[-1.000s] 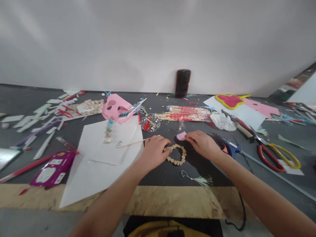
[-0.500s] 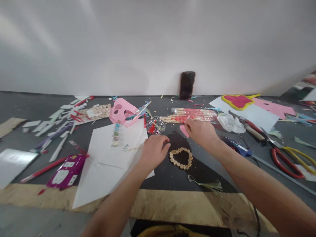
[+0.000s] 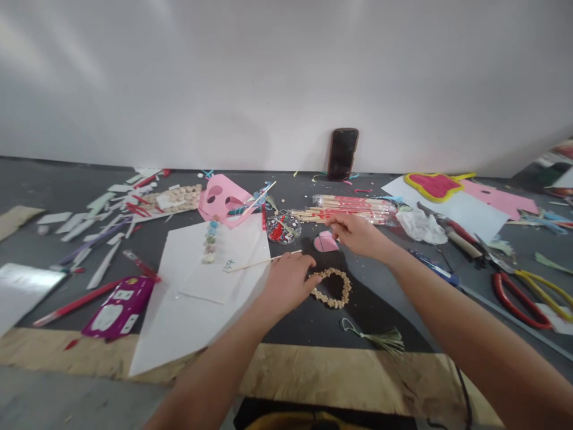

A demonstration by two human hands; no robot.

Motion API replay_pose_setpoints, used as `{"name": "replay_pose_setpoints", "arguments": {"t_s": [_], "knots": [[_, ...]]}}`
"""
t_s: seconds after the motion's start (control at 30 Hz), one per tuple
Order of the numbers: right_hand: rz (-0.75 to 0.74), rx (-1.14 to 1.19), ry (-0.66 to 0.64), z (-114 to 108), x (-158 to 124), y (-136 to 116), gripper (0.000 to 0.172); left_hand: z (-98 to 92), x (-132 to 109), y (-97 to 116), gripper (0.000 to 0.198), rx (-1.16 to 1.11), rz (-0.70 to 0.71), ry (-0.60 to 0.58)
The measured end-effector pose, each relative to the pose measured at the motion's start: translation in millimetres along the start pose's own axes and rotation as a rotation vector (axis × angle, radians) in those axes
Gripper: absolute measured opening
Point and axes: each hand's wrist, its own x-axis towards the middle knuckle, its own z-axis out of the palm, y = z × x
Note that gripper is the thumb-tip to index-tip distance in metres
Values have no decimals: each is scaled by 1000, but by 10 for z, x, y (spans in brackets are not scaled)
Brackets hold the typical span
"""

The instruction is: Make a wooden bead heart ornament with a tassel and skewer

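Note:
On the dark table, a heart-shaped ring of small wooden pieces [image 3: 344, 276] lies between my forearms. My left hand [image 3: 289, 279] rests palm down at its left side, with the thumb at the ring's edge and apart from the curled fingers. A thin wooden stick [image 3: 253, 263] runs across white paper [image 3: 156, 334] towards that hand's fingertips. Beyond the ring, my right hand [image 3: 358, 236] has its fingers pinched at a pink heart-shaped piece [image 3: 324, 241]; anything between the fingertips is hidden. A green tassel [image 3: 385, 339] lies nearer to me.
Packed wooden sticks [image 3: 353, 206] and a round patterned piece [image 3: 284, 228] lie behind my hands. A phone [image 3: 343, 154] leans against the wall. Scissors [image 3: 521, 298] and pliers [image 3: 461, 236] are at right. White strips [image 3: 105, 263] and a purple packet [image 3: 119, 310] lie left.
My left hand has moved slightly right and nearer, its thumb now at the ring. My right hand has drawn a little left, and more of the pink piece shows.

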Motion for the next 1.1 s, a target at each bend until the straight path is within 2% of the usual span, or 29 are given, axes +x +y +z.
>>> {"name": "replay_pose_setpoints", "arguments": {"t_s": [0.07,0.13,0.23,0.37,0.5,0.63,0.8,0.93,1.1], "knots": [[-17,-11,76,-73,-38,91,28,-4,6,-2,26,13,-1,6],[-64,-18,100,-81,-72,142,29,-15,11,-2,25,26,2,5],[-188,-23,25,31,-60,176,33,-20,25,20,27,29,14,-8],[-340,-79,-93,250,99,223,44,20,52,95,30,43,29,-32],[-381,-149,-154,295,208,251,35,62,59,161,21,63,52,-53],[-328,-197,-175,223,114,224,20,66,19,178,18,80,73,-60],[-163,-214,-156,214,-115,179,11,70,-71,182,20,74,150,-35],[-44,-162,-126,154,-301,189,17,68,-36,168,18,37,227,41],[43,-28,-17,-6,-576,270,23,30,252,133,19,49,241,54]]}}
